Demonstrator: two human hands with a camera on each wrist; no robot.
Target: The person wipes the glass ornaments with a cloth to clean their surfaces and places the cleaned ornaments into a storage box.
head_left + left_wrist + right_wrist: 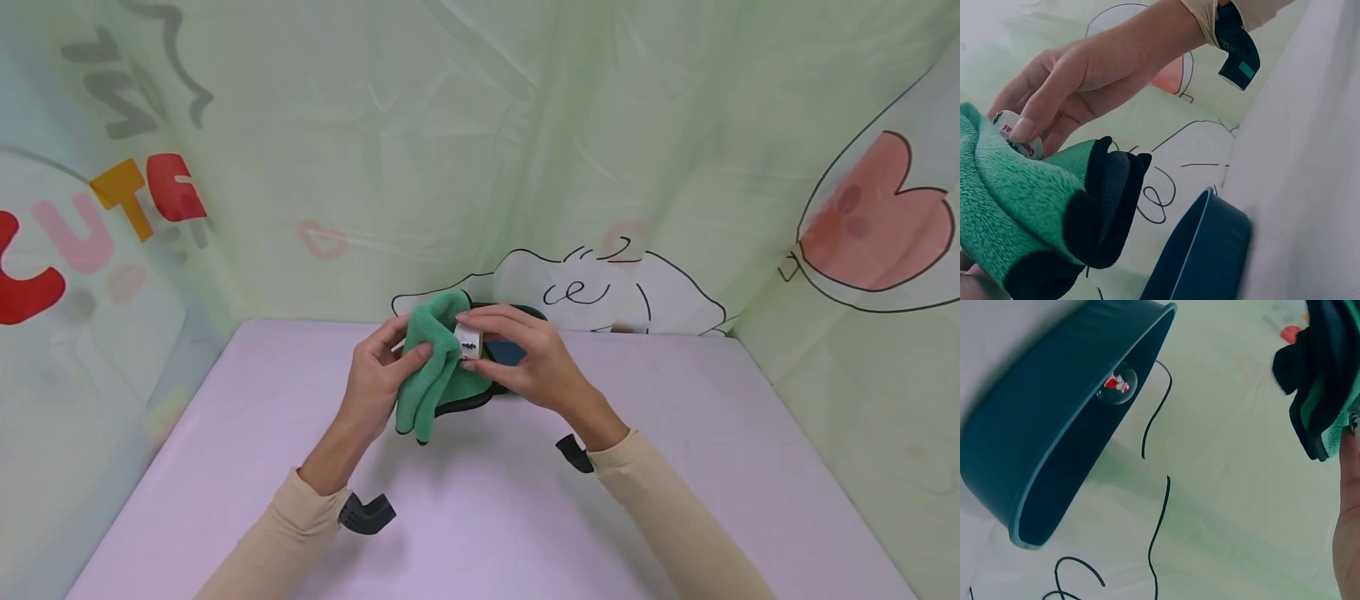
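Observation:
My left hand grips a folded green plush cloth with dark edging, its thumb on the front. Between the thumb and fingers of my right hand is a small white piece with dark print, held against the cloth. In the left wrist view the same white piece looks rounded and carries red lettering; the cloth hides part of it. Behind the right hand stands a dark blue basin. The right wrist view shows a clear globe with a red and white figure at the basin's rim.
A pale lilac tabletop lies under both hands. Light green printed sheeting walls the back and both sides. Black devices are strapped to both wrists.

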